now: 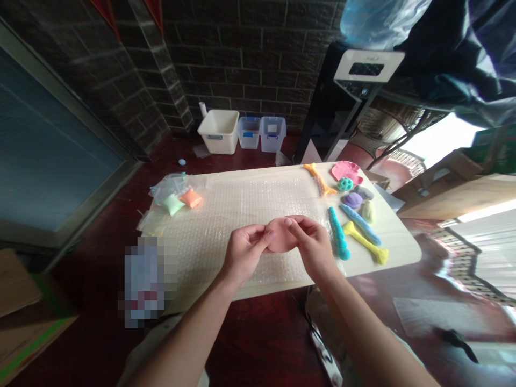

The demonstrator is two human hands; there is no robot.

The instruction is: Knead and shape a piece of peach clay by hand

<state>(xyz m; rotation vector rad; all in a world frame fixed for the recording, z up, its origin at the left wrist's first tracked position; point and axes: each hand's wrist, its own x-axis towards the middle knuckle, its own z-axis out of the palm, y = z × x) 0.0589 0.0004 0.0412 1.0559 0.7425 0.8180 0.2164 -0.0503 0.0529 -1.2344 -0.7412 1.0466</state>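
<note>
A flat, roundish piece of pinkish-brown modelling clay (281, 236) is held up between my two hands, over the bubble wrap (226, 215) on the table. My left hand (248, 247) pinches its left edge, thumb on top. At its right edge my right hand (310, 239) grips it the same way, fingers mostly behind it. Close to my right hand lies a knobbly teal clay stick (338, 234). Beyond it are a yellow bone-shaped clay piece (366, 243) and a blue clay roll (360, 224).
At the table's far right sit an orange bone-shaped piece (320, 180), a pink clay piece (345, 172), a teal ball (345, 184) and a purple lump (352, 200). Green (172, 204) and orange packets (191, 199) lie at the left. Plastic bins (220, 131) stand by the wall.
</note>
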